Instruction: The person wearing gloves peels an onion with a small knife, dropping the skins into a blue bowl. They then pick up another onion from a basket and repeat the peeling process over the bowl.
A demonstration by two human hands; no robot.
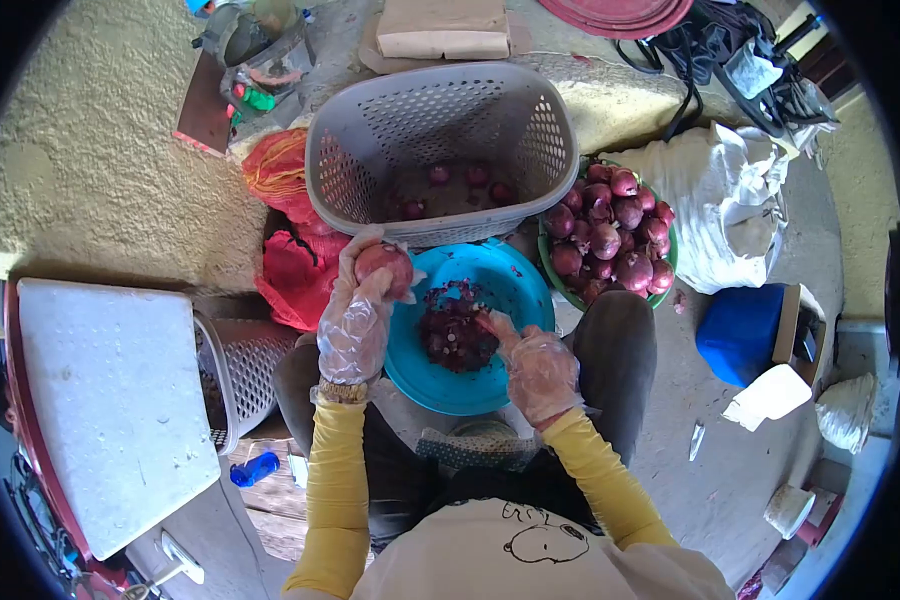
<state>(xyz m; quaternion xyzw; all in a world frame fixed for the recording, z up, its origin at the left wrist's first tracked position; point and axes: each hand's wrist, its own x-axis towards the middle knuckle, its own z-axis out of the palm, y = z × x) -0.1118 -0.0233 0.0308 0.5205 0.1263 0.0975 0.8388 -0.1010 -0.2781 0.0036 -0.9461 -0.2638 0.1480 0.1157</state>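
Note:
My left hand [355,320], in a clear plastic glove, is wrapped round a red onion [385,268] above the left rim of a blue basin [410,375]. Dark onion skins and scraps [455,330] lie heaped in the basin. Over the basin's right side is my gloved right hand [540,370], its fingers drawn together and pointing at the scraps. Whatever may be between those fingertips is too small to make out. A grey perforated basket [440,225] stands just beyond the basin, with several red onions [477,175] at its bottom.
A green bowl [670,285] piled with red onions [605,240] stands right of the basin. Red mesh sacks [295,270] lie to the left, near a white-topped box [110,400]. A white sack [710,200] and a blue container [740,335] are at the right.

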